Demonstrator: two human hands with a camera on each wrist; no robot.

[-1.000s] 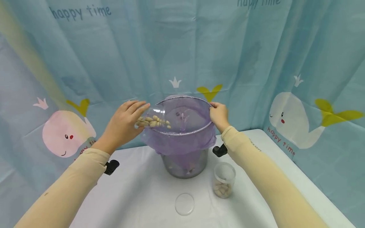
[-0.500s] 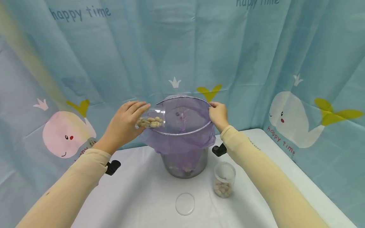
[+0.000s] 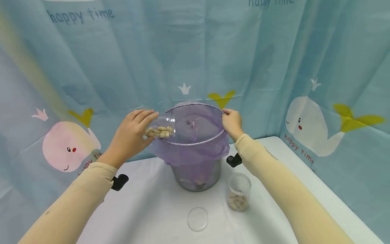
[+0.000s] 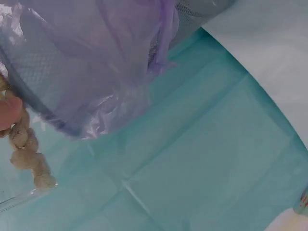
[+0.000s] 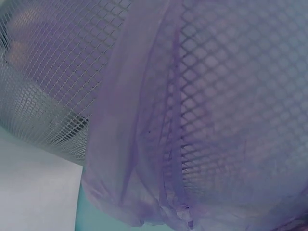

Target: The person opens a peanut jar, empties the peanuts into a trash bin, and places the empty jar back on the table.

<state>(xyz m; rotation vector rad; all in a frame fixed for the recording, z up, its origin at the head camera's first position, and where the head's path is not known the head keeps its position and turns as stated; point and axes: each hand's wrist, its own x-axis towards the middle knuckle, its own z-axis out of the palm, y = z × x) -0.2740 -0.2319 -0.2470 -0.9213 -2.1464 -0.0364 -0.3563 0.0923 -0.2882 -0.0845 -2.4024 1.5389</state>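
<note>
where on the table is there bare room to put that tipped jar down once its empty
Most bare room is the white table front left, bordered by the left sleeve, the mesh bin and the loose clear lid. A narrower strip lies along the right edge beyond the right sleeve. It is crowded front right of the bin, where the second jar stands near the lid.

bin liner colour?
Translucent purple bag folded over the mesh bin's rim; clearest in the right wrist view.
</note>
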